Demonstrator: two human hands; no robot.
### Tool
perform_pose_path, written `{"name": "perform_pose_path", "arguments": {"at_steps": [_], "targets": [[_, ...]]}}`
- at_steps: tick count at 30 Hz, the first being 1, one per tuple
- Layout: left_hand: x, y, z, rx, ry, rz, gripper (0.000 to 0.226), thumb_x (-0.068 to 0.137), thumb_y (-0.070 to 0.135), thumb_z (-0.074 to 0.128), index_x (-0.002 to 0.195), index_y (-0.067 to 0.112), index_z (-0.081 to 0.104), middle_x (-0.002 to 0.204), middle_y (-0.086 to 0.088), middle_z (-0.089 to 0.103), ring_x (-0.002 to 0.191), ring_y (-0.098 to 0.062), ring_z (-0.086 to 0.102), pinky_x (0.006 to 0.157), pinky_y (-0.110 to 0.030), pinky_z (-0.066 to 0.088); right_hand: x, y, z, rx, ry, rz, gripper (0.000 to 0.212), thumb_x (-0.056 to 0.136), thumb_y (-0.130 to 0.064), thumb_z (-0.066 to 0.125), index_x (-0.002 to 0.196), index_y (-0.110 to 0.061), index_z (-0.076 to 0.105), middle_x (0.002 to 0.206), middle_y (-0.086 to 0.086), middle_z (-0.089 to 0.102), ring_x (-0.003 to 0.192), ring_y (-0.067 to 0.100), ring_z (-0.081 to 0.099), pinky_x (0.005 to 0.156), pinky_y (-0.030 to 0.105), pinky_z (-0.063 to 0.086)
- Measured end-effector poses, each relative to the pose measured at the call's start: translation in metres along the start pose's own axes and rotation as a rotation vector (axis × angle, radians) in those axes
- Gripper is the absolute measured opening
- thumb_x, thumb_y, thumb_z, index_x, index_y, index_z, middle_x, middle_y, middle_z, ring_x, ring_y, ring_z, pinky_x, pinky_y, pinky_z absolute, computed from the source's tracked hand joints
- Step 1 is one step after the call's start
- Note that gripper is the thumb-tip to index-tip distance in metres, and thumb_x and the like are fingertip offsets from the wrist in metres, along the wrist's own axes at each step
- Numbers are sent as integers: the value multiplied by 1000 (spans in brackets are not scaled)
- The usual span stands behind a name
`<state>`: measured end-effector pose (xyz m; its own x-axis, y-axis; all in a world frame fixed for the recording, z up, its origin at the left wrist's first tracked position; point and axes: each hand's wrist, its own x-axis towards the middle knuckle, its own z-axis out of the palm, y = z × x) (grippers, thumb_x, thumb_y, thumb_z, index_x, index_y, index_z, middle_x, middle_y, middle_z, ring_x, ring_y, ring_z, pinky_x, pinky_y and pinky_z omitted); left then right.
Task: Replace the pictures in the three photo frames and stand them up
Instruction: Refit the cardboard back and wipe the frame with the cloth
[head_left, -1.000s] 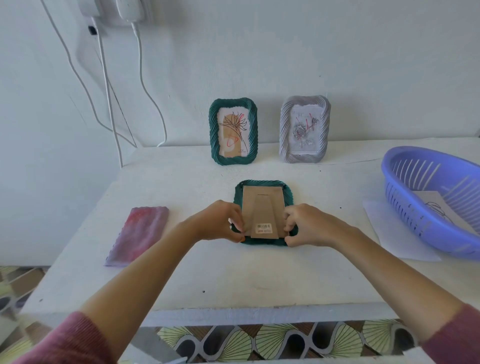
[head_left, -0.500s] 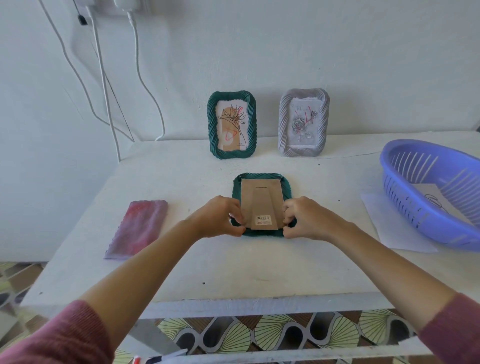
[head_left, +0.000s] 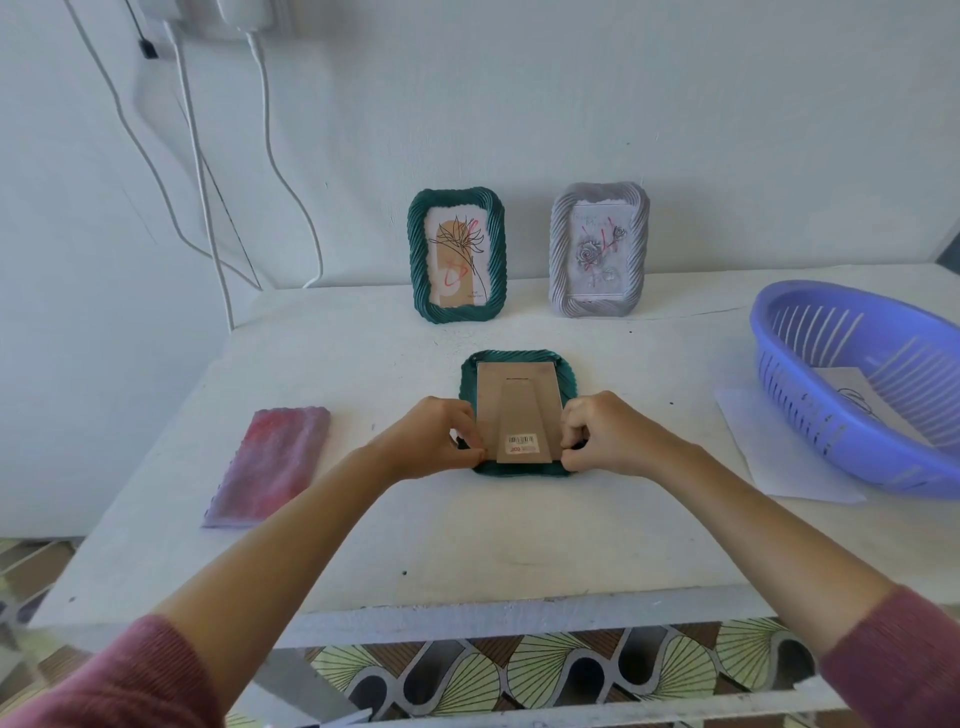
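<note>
- Pinching the near end of the face-down green frame (head_left: 511, 470) with both hands, fingers curled in tight: left hand (head_left: 436, 439) on the lower left edge, right hand (head_left: 608, 434) on the lower right.
- Sitting apart, one hand each side of the cardboard back (head_left: 518, 400), with the barcode sticker (head_left: 522, 442) showing between them.
- Got that frame lying flat, back side up, around the middle of the white table (head_left: 467, 545).
- Can't tell if the back is actually clipped in, fingers covering the edges.
- Got two more standing upright at the far end by the wall: standing green frame (head_left: 457, 254) with a flower line drawing, grey frame (head_left: 599, 249) with a rose picture near it on the right.
- Over on the right, purple basket (head_left: 810, 415) with a drawn-on paper (head_left: 852, 387) inside, resting partly on a white sheet (head_left: 763, 452).
- Off to the left, well apart from everything, pinkish cloth (head_left: 272, 462) lying flat.
</note>
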<state>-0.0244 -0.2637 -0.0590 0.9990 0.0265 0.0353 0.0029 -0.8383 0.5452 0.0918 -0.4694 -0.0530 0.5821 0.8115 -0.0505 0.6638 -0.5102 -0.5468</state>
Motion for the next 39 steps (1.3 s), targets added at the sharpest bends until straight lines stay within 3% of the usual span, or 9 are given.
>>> {"name": "perform_pose_path", "arguments": {"at_steps": [6, 10, 13, 15, 17, 21, 25, 29, 39], "targets": [[8, 3, -6, -30, 19, -93, 21, 83, 23, 67, 83, 3, 71, 86, -3, 65, 78, -13, 56, 74, -27, 48, 6, -7, -10, 6, -69, 77, 8, 74, -5, 64, 68, -9, 68, 75, -4, 61, 74, 14, 58, 74, 32, 51], [22, 6, -16, -136, 294, -174, 22, 89, 25, 60, 89, 6, 71, 89, 3, 61, 78, -11, 52, 63, -17, 40, 22, -8, -18, 88, 68, 114, 12, 79, -6, 64, 82, 0, 73, 81, 1, 68, 71, 5, 59, 71, 23, 48], [39, -2, -19, -162, 343, -260, 22, 90, 25, 56, 98, 10, 70, 104, -1, 64, 84, -11, 52, 72, -22, 39, 44, -3, -21, 140, 272, 150, 11, 81, -5, 63, 88, -1, 71, 81, 2, 63, 68, 7, 54, 62, 17, 41], [51, -10, -16, -138, 311, -300, 24, 90, 25, 57, 108, 12, 68, 116, -6, 63, 94, -15, 54, 79, -24, 39, 60, 5, -21, 135, 331, 194, 16, 81, -7, 64, 96, -4, 70, 83, 7, 61, 76, 18, 55, 65, 23, 40], [63, -17, -13, -119, 285, -326, 29, 90, 24, 58, 117, 13, 64, 124, -8, 59, 108, -20, 55, 85, -26, 39, 77, 15, -19, 115, 323, 231, 21, 82, -9, 64, 103, -7, 69, 88, 13, 61, 85, 26, 56, 72, 26, 40], [83, -24, -8, -144, 267, -337, 31, 90, 22, 58, 120, 14, 62, 128, -7, 57, 116, -22, 53, 95, -27, 40, 97, 30, -15, 95, 260, 226, 23, 83, -11, 64, 105, -8, 68, 80, 3, 54, 82, 18, 51, 72, 25, 38], [92, -31, -3, -113, 252, -325, 30, 89, 20, 59, 118, 15, 64, 122, -7, 60, 106, -20, 56, 92, -26, 42, 105, 35, -18, 90, 233, 203, 17, 81, -9, 66, 98, -6, 69, 81, 6, 56, 78, 20, 52, 67, 26, 39], [97, -38, -3, -125, 252, -312, 28, 87, 19, 62, 114, 14, 66, 118, -6, 61, 89, -11, 50, 83, -21, 41, 108, 37, -18, 98, 218, 184, 16, 81, -9, 66, 97, -5, 68, 66, -2, 49, 72, 18, 50, 57, 18, 35], [102, -40, -7, -203, 214, -304, 15, 85, 16, 65, 97, 9, 70, 107, -5, 62, 67, -1, 44, 61, -9, 34, 108, 37, -15, 98, 261, 165, 11, 81, -5, 66, 91, -4, 70, 71, 9, 55, 68, 20, 49, 55, 20, 35]]}}
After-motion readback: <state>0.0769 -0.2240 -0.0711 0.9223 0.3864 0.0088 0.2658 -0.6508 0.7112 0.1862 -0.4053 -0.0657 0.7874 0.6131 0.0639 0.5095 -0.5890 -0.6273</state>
